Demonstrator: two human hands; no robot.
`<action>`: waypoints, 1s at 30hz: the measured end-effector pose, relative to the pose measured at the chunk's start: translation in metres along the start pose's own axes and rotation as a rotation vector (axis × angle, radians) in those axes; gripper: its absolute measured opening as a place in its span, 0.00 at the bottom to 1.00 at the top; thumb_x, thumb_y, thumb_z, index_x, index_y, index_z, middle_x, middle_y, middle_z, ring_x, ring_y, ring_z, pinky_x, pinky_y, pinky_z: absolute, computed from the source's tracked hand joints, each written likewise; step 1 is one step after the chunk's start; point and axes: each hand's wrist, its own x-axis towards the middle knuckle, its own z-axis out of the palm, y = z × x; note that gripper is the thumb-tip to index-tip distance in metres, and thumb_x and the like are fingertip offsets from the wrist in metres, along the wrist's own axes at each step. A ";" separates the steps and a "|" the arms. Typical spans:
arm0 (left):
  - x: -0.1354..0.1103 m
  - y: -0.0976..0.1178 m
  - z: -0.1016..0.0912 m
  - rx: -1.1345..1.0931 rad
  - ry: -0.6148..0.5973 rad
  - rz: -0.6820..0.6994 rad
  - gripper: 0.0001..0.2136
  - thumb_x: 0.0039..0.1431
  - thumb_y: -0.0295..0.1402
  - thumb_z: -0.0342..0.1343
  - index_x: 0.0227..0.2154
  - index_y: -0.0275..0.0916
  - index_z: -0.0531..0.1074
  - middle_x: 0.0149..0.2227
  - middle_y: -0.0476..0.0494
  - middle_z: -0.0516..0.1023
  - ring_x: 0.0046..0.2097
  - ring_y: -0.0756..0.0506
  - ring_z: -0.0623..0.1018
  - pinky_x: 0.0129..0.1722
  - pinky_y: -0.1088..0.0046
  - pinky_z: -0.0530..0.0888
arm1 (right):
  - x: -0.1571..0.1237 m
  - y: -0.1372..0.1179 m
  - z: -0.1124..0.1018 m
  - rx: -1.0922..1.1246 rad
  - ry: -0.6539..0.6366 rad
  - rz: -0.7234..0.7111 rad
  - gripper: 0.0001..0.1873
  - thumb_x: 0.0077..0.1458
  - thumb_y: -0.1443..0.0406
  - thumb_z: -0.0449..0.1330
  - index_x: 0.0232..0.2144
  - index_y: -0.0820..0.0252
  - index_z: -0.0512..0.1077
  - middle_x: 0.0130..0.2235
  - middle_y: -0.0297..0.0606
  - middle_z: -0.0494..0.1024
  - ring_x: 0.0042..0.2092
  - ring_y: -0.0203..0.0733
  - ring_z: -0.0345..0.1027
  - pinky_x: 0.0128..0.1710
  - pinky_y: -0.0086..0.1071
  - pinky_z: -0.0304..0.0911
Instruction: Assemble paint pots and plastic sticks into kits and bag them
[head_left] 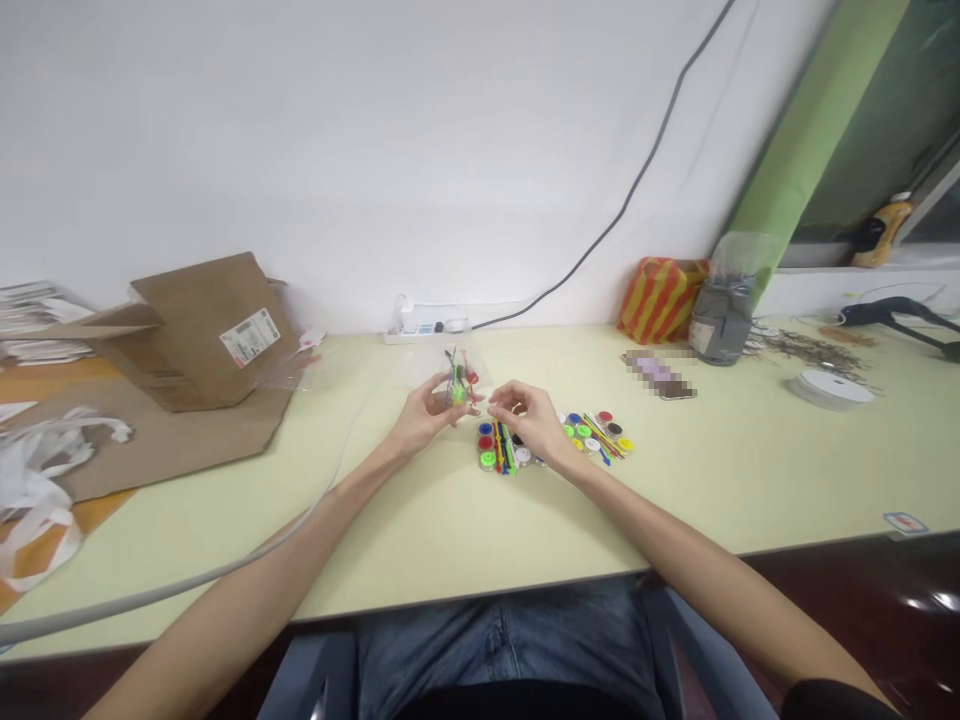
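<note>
My left hand point(421, 418) holds coloured pieces point(459, 394); my right hand point(531, 418), I can't tell; a slack grip could spill them

A box point(184, 345) stands at the left, near white straps point(34, 465). A power strip point(416, 334) lies by the wall point(375, 150). At the right there are a striped bag point(657, 303) and a spool point(832, 388).

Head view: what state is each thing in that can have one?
left hand, fingers closed on the coloured parts
coloured parts, held up
right hand, fingers curled; grip unclear
coloured discs, laid in two clusters
thin coloured sticks, lying among the discs
cardboard box, flaps open
power strip, at least one plug in
dark bag, standing upright
white spool, lying flat
bottle, cap on
white straps, loosely heaped
</note>
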 end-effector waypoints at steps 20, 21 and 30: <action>-0.003 -0.003 0.020 -0.154 0.072 -0.001 0.33 0.54 0.39 0.67 0.60 0.35 0.63 0.44 0.32 0.81 0.32 0.47 0.79 0.28 0.74 0.68 | -0.001 -0.001 -0.028 0.123 -0.062 0.178 0.21 0.44 0.50 0.70 0.27 0.62 0.75 0.28 0.35 0.76 0.30 0.37 0.64 0.32 0.31 0.59; -0.003 -0.003 0.020 -0.155 0.077 0.002 0.33 0.54 0.39 0.68 0.60 0.35 0.63 0.44 0.32 0.81 0.32 0.47 0.79 0.28 0.74 0.69 | -0.001 -0.003 -0.028 0.107 -0.071 0.169 0.21 0.45 0.50 0.70 0.27 0.62 0.75 0.28 0.35 0.75 0.30 0.37 0.64 0.32 0.31 0.58; -0.002 0.001 0.005 -0.133 0.213 0.010 0.29 0.54 0.38 0.67 0.56 0.35 0.65 0.43 0.34 0.81 0.31 0.48 0.78 0.28 0.74 0.69 | 0.003 -0.015 -0.040 -0.052 0.097 0.028 0.16 0.62 0.55 0.56 0.37 0.61 0.74 0.26 0.32 0.68 0.29 0.36 0.60 0.30 0.31 0.57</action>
